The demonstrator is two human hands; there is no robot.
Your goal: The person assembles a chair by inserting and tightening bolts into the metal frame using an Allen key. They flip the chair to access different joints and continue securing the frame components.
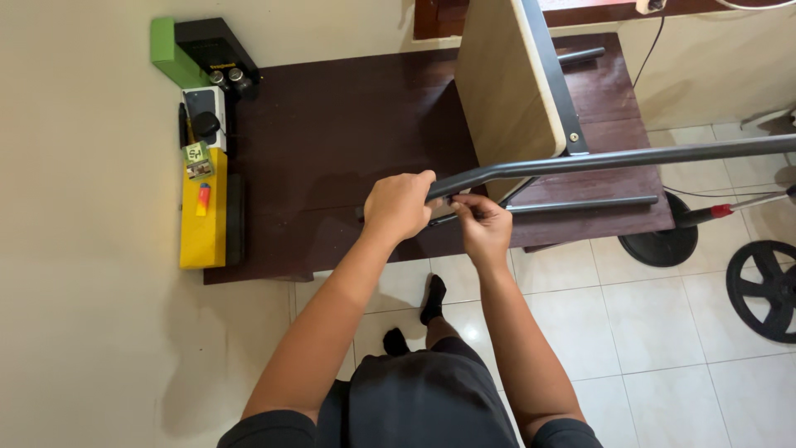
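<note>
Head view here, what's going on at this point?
A person stands over a dark wooden board on the tiled floor, holding the end of a grey metal tube that belongs to a folding table tipped on its side. The left hand is wrapped around the tube's end, while the right hand pinches at something just beneath it; what it is cannot be made out. Yellow and green boxes lie along the wall.

head view: one camera, worn on the person's head | faces steeply down past the torso to the floor | near range, both forearms fill the lower middle, left hand (400, 205) and right hand (483, 226) near centre | wall (75, 249) at left, tiled floor (663, 332) at right | no second view, nothing shared
</note>
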